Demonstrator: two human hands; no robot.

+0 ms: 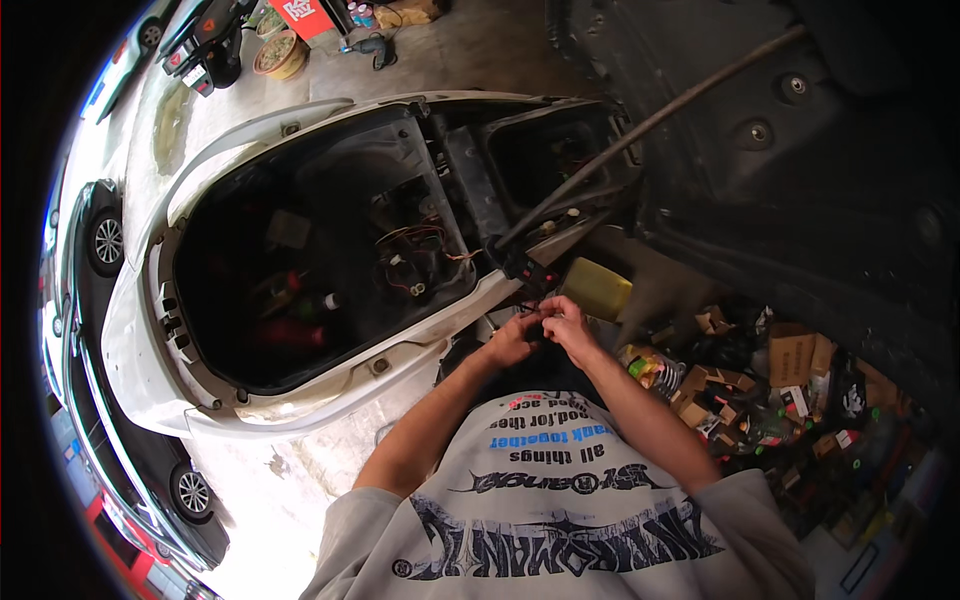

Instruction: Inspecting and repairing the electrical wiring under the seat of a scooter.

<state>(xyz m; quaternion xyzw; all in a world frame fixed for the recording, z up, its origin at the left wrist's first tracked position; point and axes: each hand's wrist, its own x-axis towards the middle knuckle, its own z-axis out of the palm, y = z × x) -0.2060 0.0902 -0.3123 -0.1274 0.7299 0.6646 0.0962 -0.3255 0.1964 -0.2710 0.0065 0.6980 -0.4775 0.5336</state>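
Note:
My left hand [512, 340] and my right hand [567, 322] meet in front of my body, fingers bent and pinched together. What they hold is too small and dark to make out. Just beyond my fingertips is a small black part with red spots [533, 272], at the side edge of a white scooter body [135, 340]. The scooter's dark storage bin [330, 200] lies uncovered to the left. Thin wires [420, 235] and white connectors [398, 261] hang at the bin's right end, apart from my hands.
A long rod [650, 125] slants up across a large black panel [720, 190] at the right. Beside my right hand stands a yellow translucent container [597, 288]. Cardboard boxes [790, 355] and litter pile up at the right. Bottles lie in the bin; parked cars [105, 240] line the left.

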